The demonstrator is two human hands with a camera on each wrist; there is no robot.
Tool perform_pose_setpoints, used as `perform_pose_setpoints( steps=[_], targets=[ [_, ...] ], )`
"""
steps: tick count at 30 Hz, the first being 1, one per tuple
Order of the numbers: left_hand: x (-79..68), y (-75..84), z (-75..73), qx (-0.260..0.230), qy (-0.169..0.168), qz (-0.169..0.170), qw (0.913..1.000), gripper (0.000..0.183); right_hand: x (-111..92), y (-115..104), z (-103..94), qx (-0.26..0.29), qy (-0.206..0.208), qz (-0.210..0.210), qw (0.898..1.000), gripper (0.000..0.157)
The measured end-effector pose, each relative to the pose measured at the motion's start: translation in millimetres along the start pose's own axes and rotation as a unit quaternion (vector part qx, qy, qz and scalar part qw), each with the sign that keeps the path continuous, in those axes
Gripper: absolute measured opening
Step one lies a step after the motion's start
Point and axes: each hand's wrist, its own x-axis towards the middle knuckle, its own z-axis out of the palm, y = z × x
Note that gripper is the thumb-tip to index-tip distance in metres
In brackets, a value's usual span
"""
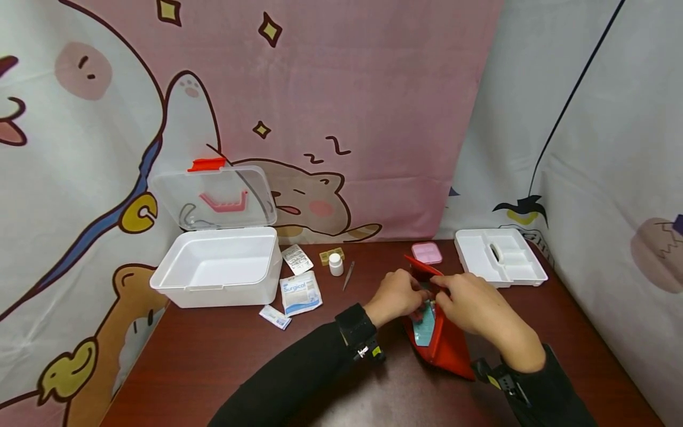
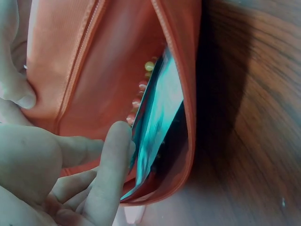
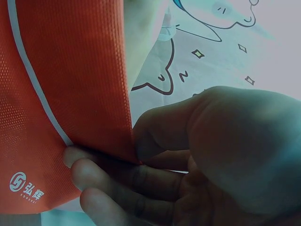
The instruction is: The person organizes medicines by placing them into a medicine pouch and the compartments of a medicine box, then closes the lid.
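Observation:
A red zippered pouch (image 1: pixel 452 351) stands unzipped on the right half of the table. My right hand (image 1: pixel 475 301) grips the edge of its opening, thumb on one side and fingers on the printed outer face (image 3: pixel 75 94). At the mouth of the pouch is my left hand (image 1: pixel 393 296), its fingertips against the edge of a teal packet (image 2: pixel 164 101) inside; I cannot tell whether they pinch it. Small red and yellow beads (image 2: pixel 142 86) lie along the packet. The pouch's lower depth is hidden.
On the left stands a white box (image 1: pixel 213 267) with its clear lid raised. Beside it lie a Surgical packet (image 1: pixel 300 293), a small sachet (image 1: pixel 274 317), a white bottle (image 1: pixel 335 264) and tweezers (image 1: pixel 348 276). Behind the pouch are a pink case (image 1: pixel 427 252) and a white divided tray (image 1: pixel 482 249).

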Motion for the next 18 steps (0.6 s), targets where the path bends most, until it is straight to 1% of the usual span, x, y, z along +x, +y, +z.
perform_pose_setpoints(
  steps=[7,10,12,18],
  targets=[
    [-9.8,-5.0,-18.9,-0.048,-0.025,0.039,0.9978,0.021,-1,-1,-1.4,0.006,-0.005,0.004,1.0,0.044],
    [-13.0,-11.7,-27.9,-0.052,-0.023,0.063,0.9964,0.025,-1,-1,-1.1,0.007,-0.01,0.008,1.0,0.045],
    [-15.5,-17.7,-33.2,-0.038,-0.017,0.078,0.9961,0.028,0,-1,-0.7,0.007,-0.012,0.011,1.0,0.045],
    [-24.0,-38.1,-49.5,0.035,0.008,0.11,0.9932,0.04,-1,-2,-0.1,0.008,-0.011,0.011,1.0,0.044]
  ],
)
